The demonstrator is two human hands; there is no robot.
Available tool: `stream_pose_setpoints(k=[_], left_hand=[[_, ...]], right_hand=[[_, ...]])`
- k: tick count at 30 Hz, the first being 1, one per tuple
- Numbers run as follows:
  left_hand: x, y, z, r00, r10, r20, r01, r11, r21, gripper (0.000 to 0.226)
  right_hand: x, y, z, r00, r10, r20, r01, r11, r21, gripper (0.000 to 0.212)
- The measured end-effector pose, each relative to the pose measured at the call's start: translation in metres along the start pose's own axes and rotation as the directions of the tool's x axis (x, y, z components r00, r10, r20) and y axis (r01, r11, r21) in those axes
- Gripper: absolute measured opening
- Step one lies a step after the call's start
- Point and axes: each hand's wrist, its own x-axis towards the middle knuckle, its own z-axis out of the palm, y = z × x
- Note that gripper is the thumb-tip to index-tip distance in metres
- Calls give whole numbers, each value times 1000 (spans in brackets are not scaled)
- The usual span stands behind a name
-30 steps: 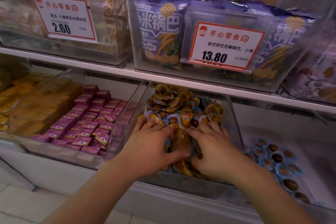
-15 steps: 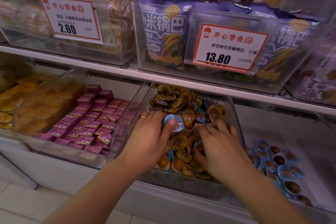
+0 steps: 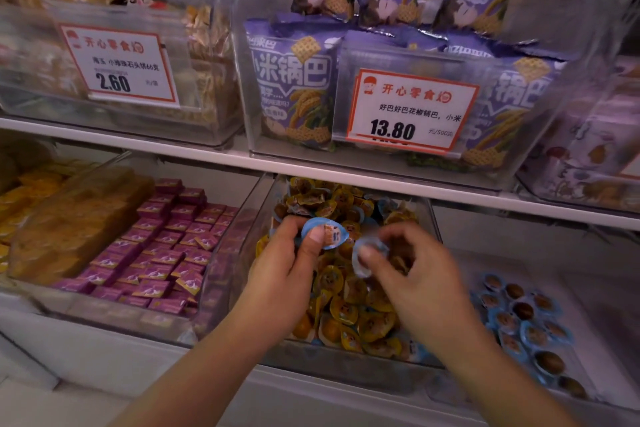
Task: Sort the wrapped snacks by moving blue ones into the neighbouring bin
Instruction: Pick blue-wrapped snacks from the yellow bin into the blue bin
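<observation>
Fingers (image 3: 313, 236) of the left hand (image 3: 284, 274) pinched a small blue-rimmed sealed snack cup (image 3: 325, 234), thumb pressed on its foil lid, holding it clear above the heap. Those of the right hand (image 3: 412, 274) were curled around a second blue-wrapped snack cup (image 3: 369, 255), blurred but plainly lifted too. A second earlier both hands had been buried palm-down in the pile, digging; half a second earlier only the left had a blue one up. So the search had paid off twice, and I judged the picking step done, with the carry across still ahead.

Below the hands lay the clear plastic bin (image 3: 346, 366) heaped with mostly yellow-wrapped snack cups (image 3: 349, 308), a few blue ones showing near the back. Just to its right sat the neighbouring clear bin (image 3: 588, 402), already holding a loose cluster of blue-wrapped cups (image 3: 519, 319). To the left, pink wrapped squares (image 3: 166, 253) filled another bin.
</observation>
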Motion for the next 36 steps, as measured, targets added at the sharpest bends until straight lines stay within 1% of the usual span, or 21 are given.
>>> stream_pose_setpoints(k=[1, 2, 3, 4, 5, 6, 7, 9, 11, 13, 16, 18, 21, 24, 26, 28, 30, 32, 34, 35, 36], left_hand=[[0, 3, 3, 1000, -10, -12, 10, 999, -43, 34], [0, 6, 7, 1000, -21, -19, 19, 994, -106, 35], [-1, 9, 12, 999, -26, -22, 22, 986, -166, 34], [-3, 13, 16, 1000, -18, -23, 13, 980, -198, 30], [-6, 16, 20, 1000, 4, -21, -9, 980, -201, 26], [-9, 18, 23, 999, 47, -22, -50, 985, -168, 22], [-11, 19, 27, 994, 108, -26, -110, 989, -98, 18], [-15, 21, 32, 967, 253, -21, -251, 965, 71, 16], [-17, 25, 39, 942, 334, 18, -333, 933, 136, 22], [-20, 33, 48, 937, 344, 62, -349, 931, 105, 28], [-26, 46, 65, 934, 349, 75, -351, 936, 17, 25], [-30, 56, 78, 941, 324, 100, -318, 946, -67, 30], [-34, 67, 98, 952, 260, 159, -233, 958, -170, 45], [-34, 71, 116, 935, 281, 217, -254, 956, -144, 59], [-32, 71, 124, 924, 260, 281, -222, 962, -158, 66], [-25, 65, 125, 920, 271, 283, -254, 962, -97, 66], [-17, 54, 118, 915, 319, 248, -333, 943, 17, 52], [-9, 43, 107, 926, 306, 219, -333, 938, 99, 37], [-4, 33, 94, 935, 293, 202, -325, 934, 150, 29], [-2, 28, 88, 932, 301, 202, -339, 921, 190, 27], [-1, 24, 80, 925, 317, 207, -362, 901, 237, 26]], right_hand=[[0, -5, 1, 989, 146, -2, -140, 953, 269, 8], [-1, -10, 2, 952, 296, 79, -292, 798, 528, 11], [-4, -15, 3, 885, 398, 240, -441, 554, 706, 17], [-7, -20, 2, 807, 425, 410, -557, 318, 767, 21], [-9, -25, 0, 743, 403, 534, -634, 169, 755, 26], [-12, -28, -2, 704, 363, 611, -680, 97, 727, 30], [-14, -29, -5, 689, 323, 648, -701, 71, 710, 33], [-15, -29, -10, 690, 268, 672, -708, 60, 704, 35], [-16, -26, -18, 703, 224, 675, -705, 93, 703, 40], [-19, -21, -26, 724, 206, 658, -687, 141, 712, 48], [-24, -11, -34, 772, 226, 594, -635, 219, 741, 51], [-27, -4, -39, 820, 273, 503, -569, 300, 765, 50], [-28, 4, -49, 887, 357, 292, -440, 462, 770, 40], [-27, 17, -64, 916, 347, 203, -376, 562, 737, 42], [-21, 34, -75, 899, 395, 188, -398, 560, 726, 37], [-10, 56, -89, 842, 512, 168, -461, 523, 716, 25], [1, 81, -100, 792, 589, 162, -535, 539, 650, 21], [13, 99, -107, 750, 641, 166, -575, 507, 642, 16], [26, 108, -108, 737, 644, 207, -576, 436, 692, 10], [33, 110, -107, 738, 638, 221, -578, 428, 695, 12], [41, 111, -105, 744, 633, 213, -588, 470, 658, 16]])
